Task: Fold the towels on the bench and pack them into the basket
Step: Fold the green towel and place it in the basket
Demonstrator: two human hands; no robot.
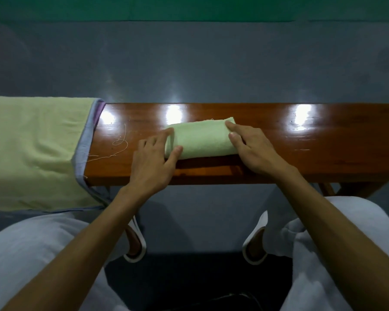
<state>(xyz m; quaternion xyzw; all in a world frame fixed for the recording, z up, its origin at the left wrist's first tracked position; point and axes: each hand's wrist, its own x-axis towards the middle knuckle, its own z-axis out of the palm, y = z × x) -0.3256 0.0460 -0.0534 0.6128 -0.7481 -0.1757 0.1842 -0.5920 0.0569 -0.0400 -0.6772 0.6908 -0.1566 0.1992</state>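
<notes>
The towel [201, 139] lies on the bench [301, 158], long axis running hand to hand: left hand [153, 160] grips one end between thumb and forefinger, right hand [254, 149] presses straight-fingered on the other.

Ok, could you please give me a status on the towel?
Left hand grips rolled towel at left end; right hand presses right end. Basket not in view. Loose thread on bench.

Left edge crops the spread towel [32, 149] (yellowish).
</notes>
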